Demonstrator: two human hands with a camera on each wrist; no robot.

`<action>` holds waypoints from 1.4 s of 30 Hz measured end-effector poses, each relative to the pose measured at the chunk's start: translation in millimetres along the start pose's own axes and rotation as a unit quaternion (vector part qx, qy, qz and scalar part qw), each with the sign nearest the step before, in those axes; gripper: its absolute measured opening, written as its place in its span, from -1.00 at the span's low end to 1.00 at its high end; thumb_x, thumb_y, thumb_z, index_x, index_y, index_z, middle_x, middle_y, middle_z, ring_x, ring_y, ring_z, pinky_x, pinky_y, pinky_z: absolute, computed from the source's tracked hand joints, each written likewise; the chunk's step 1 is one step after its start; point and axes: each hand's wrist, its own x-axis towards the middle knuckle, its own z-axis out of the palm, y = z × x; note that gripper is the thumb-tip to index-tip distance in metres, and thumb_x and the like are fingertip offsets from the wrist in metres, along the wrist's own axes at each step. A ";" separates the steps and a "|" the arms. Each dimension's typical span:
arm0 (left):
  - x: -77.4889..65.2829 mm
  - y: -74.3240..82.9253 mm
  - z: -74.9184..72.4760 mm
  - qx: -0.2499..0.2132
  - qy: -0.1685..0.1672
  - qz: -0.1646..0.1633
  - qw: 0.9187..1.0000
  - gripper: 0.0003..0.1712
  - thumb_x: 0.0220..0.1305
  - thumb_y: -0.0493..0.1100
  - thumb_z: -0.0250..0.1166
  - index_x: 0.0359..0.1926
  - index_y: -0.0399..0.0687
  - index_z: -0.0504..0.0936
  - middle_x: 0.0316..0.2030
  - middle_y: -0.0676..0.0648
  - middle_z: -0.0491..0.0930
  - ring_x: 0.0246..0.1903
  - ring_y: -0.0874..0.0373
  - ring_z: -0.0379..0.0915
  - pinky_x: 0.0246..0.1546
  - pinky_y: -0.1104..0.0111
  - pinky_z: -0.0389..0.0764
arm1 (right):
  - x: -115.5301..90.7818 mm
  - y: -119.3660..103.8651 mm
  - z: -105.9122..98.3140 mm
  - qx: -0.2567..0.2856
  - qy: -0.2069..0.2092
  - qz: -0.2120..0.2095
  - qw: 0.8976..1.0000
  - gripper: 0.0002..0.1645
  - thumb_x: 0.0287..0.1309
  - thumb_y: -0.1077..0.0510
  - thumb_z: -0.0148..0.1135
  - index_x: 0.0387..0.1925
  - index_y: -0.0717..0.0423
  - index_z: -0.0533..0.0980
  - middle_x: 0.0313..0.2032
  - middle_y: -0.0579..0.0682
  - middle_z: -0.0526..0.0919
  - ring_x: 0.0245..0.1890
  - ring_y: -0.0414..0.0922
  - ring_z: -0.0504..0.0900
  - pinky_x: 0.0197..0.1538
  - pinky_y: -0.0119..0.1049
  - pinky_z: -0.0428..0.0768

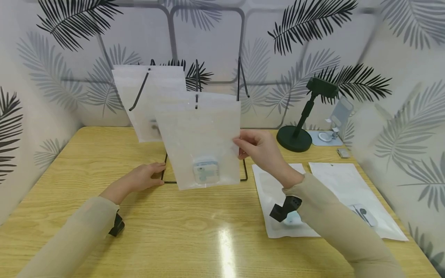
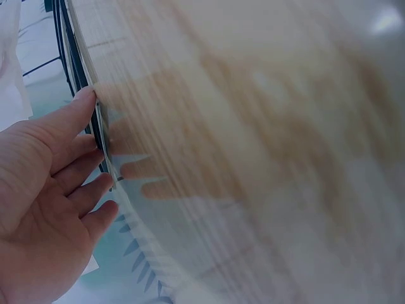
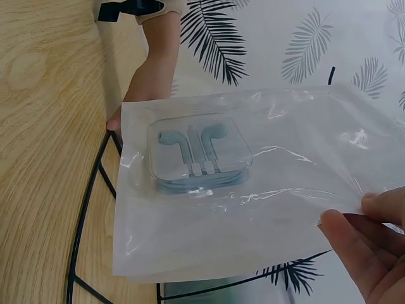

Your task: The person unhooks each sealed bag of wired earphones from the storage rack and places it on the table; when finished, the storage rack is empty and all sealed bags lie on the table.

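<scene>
My right hand (image 1: 259,148) pinches the side edge of a white plastic bag (image 1: 201,135) between thumb and fingers. This bag hangs from the middle hook of a black wire rack (image 1: 245,170). Low in the bag, a clear case of wired earphones (image 3: 199,152) shows through in the right wrist view. At the rack's lower left corner, near the tabletop, my left hand (image 1: 146,177) holds the black wire with thumb and fingertips. Another white bag (image 1: 167,83) hangs from the left hook, partly hidden behind the front one.
Two more white bags, one nearer (image 1: 262,185) and one farther right (image 1: 333,185), lie on the wooden table (image 1: 194,227). Behind them are a dark green stand (image 1: 294,141), a pale blue phone holder (image 1: 342,112) and a small grey item (image 1: 343,153). Leaf-patterned cloth (image 1: 215,38) encloses the back.
</scene>
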 end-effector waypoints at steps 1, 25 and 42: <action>0.3 -0.1 0.0 0.001 0.000 0.001 1.000 -0.31 0.26 -0.14 0.21 0.27 -0.46 0.20 0.28 -0.38 0.12 0.25 -0.31 -0.02 0.19 -0.07 0.12 | -0.6 -0.8 -0.3 0.001 -0.001 -0.001 1.000 -0.89 0.16 0.33 0.18 -0.34 0.33 0.60 -0.63 0.06 0.56 -0.63 -0.09 0.59 -0.46 -0.27 0.64; 1.4 -4.1 2.6 -0.002 0.021 0.016 1.000 -0.29 0.23 -0.14 0.25 0.31 -0.31 0.21 0.25 -0.39 0.17 0.23 -0.30 0.03 0.18 -0.08 0.13 | -44.2 -3.2 -4.1 0.045 -0.066 0.025 0.997 -0.91 0.14 0.39 0.17 -0.39 0.37 0.59 -0.65 0.05 0.56 -0.63 -0.08 0.61 -0.48 -0.23 0.64; -0.8 3.1 -1.4 -0.018 -0.009 -0.016 1.000 -0.30 0.26 -0.15 0.21 0.30 -0.41 0.17 0.31 -0.35 0.07 0.28 -0.29 -0.09 0.21 -0.08 0.07 | -81.3 13.4 -10.8 0.155 -0.115 0.227 0.955 -0.76 0.17 0.25 0.21 -0.33 0.45 0.49 -0.57 0.11 0.49 -0.59 -0.10 0.59 -0.42 -0.21 0.64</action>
